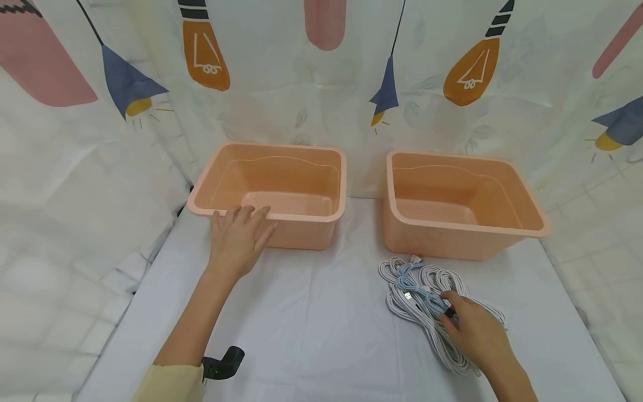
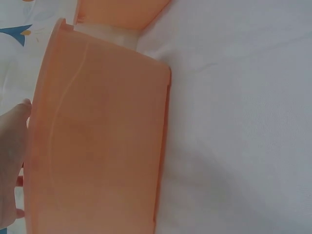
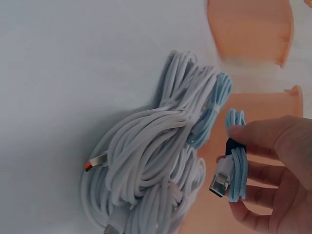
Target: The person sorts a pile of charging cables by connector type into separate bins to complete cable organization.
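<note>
My right hand (image 1: 474,329) pinches a coiled light-blue USB cable (image 3: 238,175) with a dark tie round its middle; its metal plug shows in the right wrist view. The held coil is just over a pile of bundled white cables (image 3: 151,146), with another light-blue bundle (image 3: 212,109) among them. At the left, my left hand (image 1: 238,240) holds the front rim of an orange plastic bin (image 1: 301,234), its fingers bent over the edge. In the left wrist view the same hand (image 2: 12,156) is at the rim, partly cut off by the frame.
A second orange bin (image 1: 442,240) stands to the right, behind the cables, and no contents show in either bin. White cloth covers the table (image 1: 321,324). A patterned curtain (image 1: 301,100) hangs behind. A black strap piece (image 1: 223,365) juts from the left wrist.
</note>
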`<action>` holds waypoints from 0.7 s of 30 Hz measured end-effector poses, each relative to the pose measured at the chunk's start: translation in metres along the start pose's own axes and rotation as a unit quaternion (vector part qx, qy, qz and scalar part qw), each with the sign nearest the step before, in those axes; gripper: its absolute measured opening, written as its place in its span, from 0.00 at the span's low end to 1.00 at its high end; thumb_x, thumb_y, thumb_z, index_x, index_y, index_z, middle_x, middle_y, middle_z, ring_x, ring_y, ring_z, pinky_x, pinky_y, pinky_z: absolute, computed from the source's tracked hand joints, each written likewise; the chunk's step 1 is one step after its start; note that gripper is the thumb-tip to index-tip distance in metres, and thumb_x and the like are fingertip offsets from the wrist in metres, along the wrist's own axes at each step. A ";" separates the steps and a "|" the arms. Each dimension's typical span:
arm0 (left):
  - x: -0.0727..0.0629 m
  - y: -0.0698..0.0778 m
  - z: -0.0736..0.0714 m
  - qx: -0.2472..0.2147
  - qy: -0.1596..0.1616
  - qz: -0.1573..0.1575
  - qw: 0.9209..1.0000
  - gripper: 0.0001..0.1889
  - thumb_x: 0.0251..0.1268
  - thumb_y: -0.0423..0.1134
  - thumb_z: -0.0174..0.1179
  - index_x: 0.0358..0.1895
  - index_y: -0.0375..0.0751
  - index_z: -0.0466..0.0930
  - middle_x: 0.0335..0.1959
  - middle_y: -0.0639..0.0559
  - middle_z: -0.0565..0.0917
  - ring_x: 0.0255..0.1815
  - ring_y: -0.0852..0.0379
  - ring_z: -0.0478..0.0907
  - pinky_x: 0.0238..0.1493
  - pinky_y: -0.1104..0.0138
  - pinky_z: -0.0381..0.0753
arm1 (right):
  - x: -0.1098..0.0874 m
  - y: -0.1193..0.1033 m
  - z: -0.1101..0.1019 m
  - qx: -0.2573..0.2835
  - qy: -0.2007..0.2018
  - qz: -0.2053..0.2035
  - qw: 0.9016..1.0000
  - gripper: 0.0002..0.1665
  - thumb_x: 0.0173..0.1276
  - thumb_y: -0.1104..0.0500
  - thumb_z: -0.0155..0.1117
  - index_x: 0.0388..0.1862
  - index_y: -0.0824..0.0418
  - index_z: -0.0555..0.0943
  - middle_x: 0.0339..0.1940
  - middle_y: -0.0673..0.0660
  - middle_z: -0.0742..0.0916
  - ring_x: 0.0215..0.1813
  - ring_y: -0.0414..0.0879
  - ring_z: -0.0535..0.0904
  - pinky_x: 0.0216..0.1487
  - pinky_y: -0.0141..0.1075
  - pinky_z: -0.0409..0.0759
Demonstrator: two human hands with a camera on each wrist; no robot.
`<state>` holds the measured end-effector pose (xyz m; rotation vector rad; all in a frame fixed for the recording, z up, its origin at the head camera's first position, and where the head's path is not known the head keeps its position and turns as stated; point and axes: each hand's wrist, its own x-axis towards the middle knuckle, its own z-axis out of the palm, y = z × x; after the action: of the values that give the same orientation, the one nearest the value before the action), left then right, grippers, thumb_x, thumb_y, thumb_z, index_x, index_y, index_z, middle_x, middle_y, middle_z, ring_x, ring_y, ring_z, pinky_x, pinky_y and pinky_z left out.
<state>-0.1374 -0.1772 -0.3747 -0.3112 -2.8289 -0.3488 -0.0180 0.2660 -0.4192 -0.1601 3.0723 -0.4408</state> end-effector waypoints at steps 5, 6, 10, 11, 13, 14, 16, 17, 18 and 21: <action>0.002 0.000 -0.001 0.002 0.002 -0.004 1.000 0.24 0.84 0.53 0.52 0.68 0.42 0.78 0.62 0.34 0.81 0.69 0.30 0.72 0.73 0.26 0.55 | 0.002 -0.004 -0.005 0.003 0.002 -0.003 1.000 0.25 0.65 0.60 0.75 0.60 0.64 0.81 0.48 0.68 0.91 0.44 0.65 0.89 0.35 0.57 0.85; 0.003 0.000 -0.001 0.002 0.003 -0.002 1.000 0.23 0.84 0.52 0.52 0.68 0.41 0.78 0.62 0.34 0.82 0.69 0.30 0.72 0.73 0.27 0.55 | 0.002 -0.004 -0.006 0.004 0.004 -0.005 1.000 0.25 0.65 0.60 0.75 0.60 0.64 0.81 0.48 0.67 0.91 0.43 0.65 0.89 0.34 0.56 0.85; 0.004 -0.002 -0.002 -0.001 0.009 0.012 1.000 0.20 0.85 0.48 0.51 0.64 0.38 0.79 0.59 0.34 0.82 0.67 0.29 0.73 0.73 0.28 0.58 | 0.005 -0.008 -0.010 0.007 0.009 -0.010 1.000 0.24 0.66 0.60 0.75 0.60 0.62 0.81 0.46 0.65 0.91 0.40 0.61 0.89 0.30 0.53 0.84; 0.004 -0.003 -0.002 -0.003 0.011 0.016 1.000 0.19 0.85 0.48 0.51 0.63 0.38 0.79 0.58 0.34 0.82 0.66 0.29 0.73 0.73 0.28 0.58 | 0.005 -0.009 -0.011 0.007 0.012 -0.012 1.000 0.24 0.66 0.60 0.75 0.60 0.62 0.81 0.46 0.64 0.91 0.39 0.60 0.89 0.30 0.53 0.84; 0.004 -0.003 -0.002 -0.005 0.016 0.024 1.000 0.18 0.85 0.47 0.51 0.61 0.37 0.80 0.56 0.34 0.83 0.65 0.29 0.74 0.73 0.29 0.59 | 0.006 -0.011 -0.013 0.006 0.017 -0.015 1.000 0.24 0.66 0.60 0.75 0.60 0.61 0.81 0.46 0.63 0.91 0.39 0.59 0.89 0.29 0.51 0.83; 0.005 -0.004 -0.002 -0.006 0.018 0.028 0.999 0.18 0.85 0.47 0.51 0.60 0.37 0.80 0.55 0.34 0.83 0.64 0.29 0.74 0.72 0.30 0.59 | 0.007 -0.012 -0.013 0.004 0.020 -0.019 1.000 0.25 0.66 0.60 0.76 0.60 0.61 0.81 0.46 0.62 0.91 0.39 0.58 0.89 0.29 0.51 0.83; 0.006 -0.005 -0.001 -0.007 0.023 0.034 0.999 0.17 0.85 0.47 0.52 0.58 0.36 0.80 0.53 0.34 0.83 0.62 0.29 0.75 0.71 0.31 0.61 | 0.009 -0.014 -0.014 0.003 0.027 -0.025 0.999 0.25 0.66 0.60 0.76 0.60 0.61 0.81 0.45 0.62 0.91 0.39 0.58 0.89 0.29 0.50 0.83; 0.006 -0.005 -0.001 -0.007 0.025 0.036 0.999 0.17 0.85 0.47 0.53 0.57 0.36 0.80 0.52 0.34 0.83 0.61 0.29 0.75 0.70 0.32 0.63 | 0.009 -0.015 -0.015 0.003 0.029 -0.027 0.999 0.25 0.66 0.60 0.76 0.60 0.61 0.81 0.45 0.62 0.92 0.40 0.59 0.89 0.30 0.50 0.83; 0.007 -0.005 -0.001 -0.007 0.027 0.037 0.999 0.17 0.84 0.47 0.53 0.56 0.36 0.80 0.51 0.34 0.83 0.60 0.29 0.76 0.70 0.33 0.64 | 0.010 -0.016 -0.015 0.004 0.030 -0.029 0.999 0.25 0.66 0.60 0.76 0.60 0.61 0.81 0.46 0.62 0.92 0.41 0.59 0.89 0.31 0.51 0.83; 0.009 -0.005 -0.002 -0.008 0.025 0.036 0.999 0.17 0.84 0.48 0.53 0.55 0.36 0.81 0.50 0.35 0.83 0.58 0.30 0.76 0.68 0.36 0.66 | 0.013 -0.021 -0.017 0.008 0.035 -0.033 0.999 0.24 0.66 0.60 0.76 0.60 0.61 0.81 0.45 0.61 0.92 0.41 0.59 0.89 0.31 0.51 0.84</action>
<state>-0.1467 -0.1812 -0.3711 -0.4002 -2.7595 -0.3587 -0.0294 0.2498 -0.3972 -0.2525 3.1390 -0.4827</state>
